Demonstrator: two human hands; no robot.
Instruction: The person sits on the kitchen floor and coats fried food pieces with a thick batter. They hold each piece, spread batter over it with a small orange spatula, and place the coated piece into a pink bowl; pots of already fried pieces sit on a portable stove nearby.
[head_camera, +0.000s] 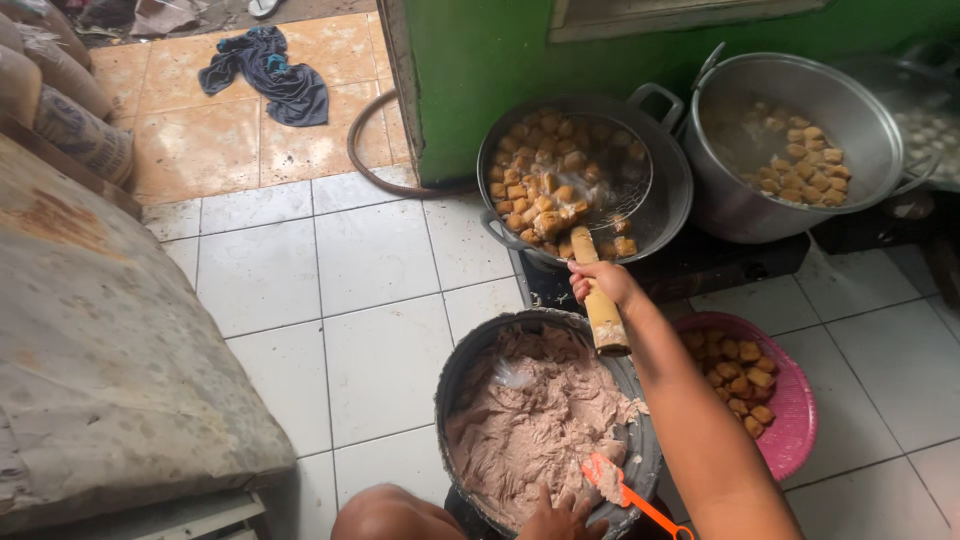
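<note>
A cook seen from above: the right hand (603, 280) and its forearm are bare to past the elbow, with no sleeve, watch or ring showing; the left hand (558, 517), fingers spread, is likewise ungloved, and a bare knee (385, 513) rises at the lower edge

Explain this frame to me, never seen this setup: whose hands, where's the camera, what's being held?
There is one picture, from a camera on a person's head looking down at their own bare hands; no machine is involved. The right hand reaches forward and grips the wooden handle of a wire skimmer loaded with fried golden cubes, inside a dark wok. The left hand rests at the near rim of a grey basin of pinkish paste, beside an orange spatula; whether it grips anything is unclear. Nearby: a large metal pot and a pink basket, both holding more cubes, on a white tiled floor.
</note>
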